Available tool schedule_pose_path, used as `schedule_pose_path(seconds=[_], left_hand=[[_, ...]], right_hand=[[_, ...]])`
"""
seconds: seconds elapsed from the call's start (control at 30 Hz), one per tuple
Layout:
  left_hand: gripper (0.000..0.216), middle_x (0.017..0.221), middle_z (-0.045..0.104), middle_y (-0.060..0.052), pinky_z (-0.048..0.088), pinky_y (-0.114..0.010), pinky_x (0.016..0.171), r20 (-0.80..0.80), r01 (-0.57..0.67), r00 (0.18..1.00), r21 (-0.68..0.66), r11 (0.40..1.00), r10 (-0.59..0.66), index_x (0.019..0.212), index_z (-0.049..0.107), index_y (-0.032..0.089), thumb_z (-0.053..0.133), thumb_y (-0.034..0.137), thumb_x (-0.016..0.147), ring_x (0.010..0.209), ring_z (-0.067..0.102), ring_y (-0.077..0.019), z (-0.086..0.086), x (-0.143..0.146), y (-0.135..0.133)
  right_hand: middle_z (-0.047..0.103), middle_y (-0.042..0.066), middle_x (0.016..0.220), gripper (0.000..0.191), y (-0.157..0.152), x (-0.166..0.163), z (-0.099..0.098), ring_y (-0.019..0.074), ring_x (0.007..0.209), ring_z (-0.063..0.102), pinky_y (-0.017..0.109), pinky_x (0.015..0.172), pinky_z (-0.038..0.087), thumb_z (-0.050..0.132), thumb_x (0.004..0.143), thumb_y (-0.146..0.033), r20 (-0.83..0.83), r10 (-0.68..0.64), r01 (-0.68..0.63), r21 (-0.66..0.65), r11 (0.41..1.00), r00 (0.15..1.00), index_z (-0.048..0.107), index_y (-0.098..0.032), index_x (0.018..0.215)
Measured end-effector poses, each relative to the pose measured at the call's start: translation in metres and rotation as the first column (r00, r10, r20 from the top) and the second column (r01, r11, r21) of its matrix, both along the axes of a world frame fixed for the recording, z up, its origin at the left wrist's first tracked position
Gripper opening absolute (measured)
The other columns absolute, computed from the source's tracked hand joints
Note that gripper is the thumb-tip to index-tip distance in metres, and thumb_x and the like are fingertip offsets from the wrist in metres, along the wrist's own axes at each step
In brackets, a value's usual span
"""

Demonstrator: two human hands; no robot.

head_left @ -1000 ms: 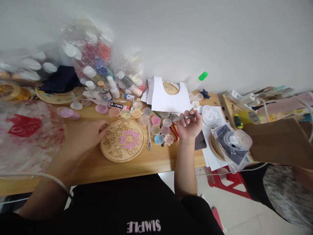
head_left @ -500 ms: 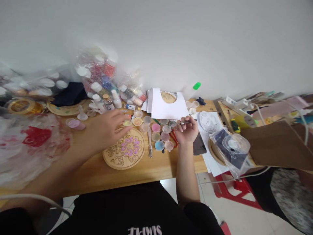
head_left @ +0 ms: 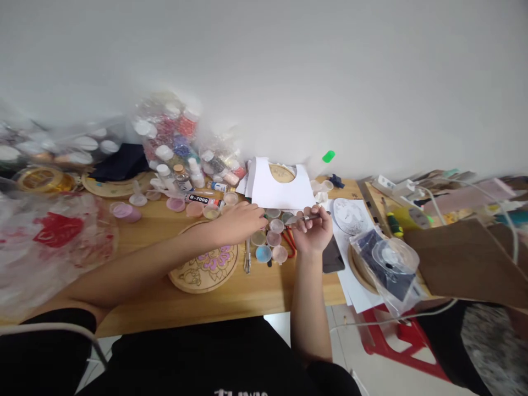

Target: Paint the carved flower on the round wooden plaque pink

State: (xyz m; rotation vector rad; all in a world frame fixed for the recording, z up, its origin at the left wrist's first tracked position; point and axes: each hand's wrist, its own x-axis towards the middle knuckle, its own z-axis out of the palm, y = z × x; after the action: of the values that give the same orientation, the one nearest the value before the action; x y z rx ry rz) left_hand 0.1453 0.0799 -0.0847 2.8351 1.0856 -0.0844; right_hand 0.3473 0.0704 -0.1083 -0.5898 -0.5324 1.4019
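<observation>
My left hand (head_left: 239,223) reaches across a round wooden disc (head_left: 193,280) with a carved flower design, part of it filled in purple. Its fingers point down over the small clear cups of coloured material; their tips are partly hidden, so any grip is unclear. My right hand (head_left: 314,234) is closed, palm up, around a slim metal tool (head_left: 307,218) whose pale, flat tip points left. Below and between the hands stand a blue cup (head_left: 263,253) and a pale pink cup (head_left: 280,253). A capped craft knife (head_left: 247,258) lies beside the disc.
A white paper sheet with a round cutout (head_left: 280,192) stands behind the cups. A B-7000 glue tube (head_left: 202,200) and several bottles are at back left. A crumpled plastic bag (head_left: 53,258) lies left. A dark phone (head_left: 333,256) and printed papers (head_left: 350,217) lie right.
My left hand has moved right, from above the disc's far edge to over the cups, uncovering the glue tube and more cups. My right hand still holds the tool. The view has shifted slightly.
</observation>
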Motion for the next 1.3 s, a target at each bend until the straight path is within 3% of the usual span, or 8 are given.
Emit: schedule_pose_path(seconds=[0.3,0.53,0.83,0.9,1.0,1.13,1.2,1.3], left_hand=[[0.023,0.103,0.076,-0.007,0.049,-0.033,0.078,0.025,0.017,1.0,0.049,0.999,-0.019,0.1,0.074,0.017,0.066,-0.002,0.09,0.101,0.072,-0.0246,0.001,0.005,0.0],[0.018,0.101,0.078,-0.008,0.047,-0.032,0.077,-0.009,0.0,1.0,0.036,0.999,0.0,0.098,0.071,0.016,0.063,0.0,0.096,0.101,0.072,-0.0236,0.004,0.013,0.001],[0.031,0.108,0.077,-0.01,0.048,-0.033,0.084,0.037,-0.067,0.997,0.042,0.997,0.065,0.106,0.073,0.013,0.046,-0.001,0.1,0.103,0.071,-0.0224,0.028,0.006,-0.008],[0.033,0.108,0.075,-0.009,0.048,-0.032,0.085,0.027,-0.118,0.993,-0.02,0.993,0.119,0.107,0.073,0.015,0.044,0.002,0.101,0.104,0.07,-0.0231,0.038,-0.002,-0.005],[0.027,0.119,0.074,-0.005,0.05,-0.03,0.095,0.146,-0.167,0.971,-0.148,0.975,0.188,0.118,0.072,0.017,0.051,0.014,0.102,0.113,0.07,-0.0214,0.056,-0.024,0.0],[0.049,0.144,0.067,-0.006,0.045,-0.034,0.114,0.347,-0.347,0.851,-0.189,0.919,0.393,0.148,0.058,0.014,0.05,0.025,0.101,0.133,0.062,-0.0216,0.073,-0.064,-0.007],[0.05,0.136,0.068,-0.008,0.047,-0.033,0.111,0.344,-0.454,0.798,-0.197,0.869,0.495,0.143,0.062,0.012,0.056,0.031,0.098,0.124,0.063,-0.0213,0.072,-0.084,-0.017],[0.048,0.127,0.069,-0.008,0.047,-0.032,0.109,0.31,-0.564,0.731,-0.226,0.794,0.608,0.134,0.067,0.012,0.058,0.037,0.094,0.116,0.062,-0.0199,0.058,-0.113,-0.036]], right_hand=[[0.045,-0.01,0.042,0.025,-0.002,0.002,0.002,0.0049,0.035,0.035,0.015,0.035,0.035,0.087,0.072,-0.035,0.033,-0.005,0.003,0.043,0.999,0.999,0.066,-0.023,0.062],[0.042,-0.01,0.044,0.028,-0.002,0.003,0.0,0.0064,0.036,0.035,0.016,0.035,0.034,0.081,0.08,-0.036,0.069,-0.021,0.018,0.042,0.999,0.997,0.062,-0.024,0.064],[0.041,-0.011,0.043,0.027,-0.001,0.002,0.002,0.0059,0.034,0.034,0.016,0.033,0.032,0.082,0.077,-0.034,0.052,-0.023,0.022,0.032,0.999,0.998,0.063,-0.023,0.062],[0.039,-0.011,0.043,0.029,-0.001,0.001,0.002,0.0064,0.034,0.033,0.017,0.034,0.032,0.078,0.082,-0.035,0.059,-0.045,0.044,0.008,0.999,0.997,0.061,-0.024,0.061],[0.038,-0.011,0.043,0.031,-0.001,0.0,0.002,0.0065,0.034,0.032,0.017,0.034,0.03,0.076,0.084,-0.036,0.065,-0.063,0.064,-0.017,0.998,0.996,0.061,-0.024,0.061],[0.04,-0.01,0.042,0.026,-0.001,0.0,0.002,0.0064,0.035,0.031,0.018,0.034,0.029,0.079,0.079,-0.034,0.073,-0.037,0.035,0.021,0.999,0.997,0.063,-0.024,0.061],[0.039,-0.01,0.042,0.025,-0.002,0.001,0.001,0.0069,0.036,0.031,0.018,0.034,0.028,0.08,0.078,-0.035,0.094,-0.026,0.022,0.042,0.999,0.995,0.064,-0.025,0.062],[0.037,-0.01,0.043,0.026,-0.002,0.0,0.001,0.0075,0.036,0.032,0.018,0.034,0.028,0.078,0.08,-0.037,0.131,-0.019,0.012,0.049,0.999,0.991,0.063,-0.025,0.063]])
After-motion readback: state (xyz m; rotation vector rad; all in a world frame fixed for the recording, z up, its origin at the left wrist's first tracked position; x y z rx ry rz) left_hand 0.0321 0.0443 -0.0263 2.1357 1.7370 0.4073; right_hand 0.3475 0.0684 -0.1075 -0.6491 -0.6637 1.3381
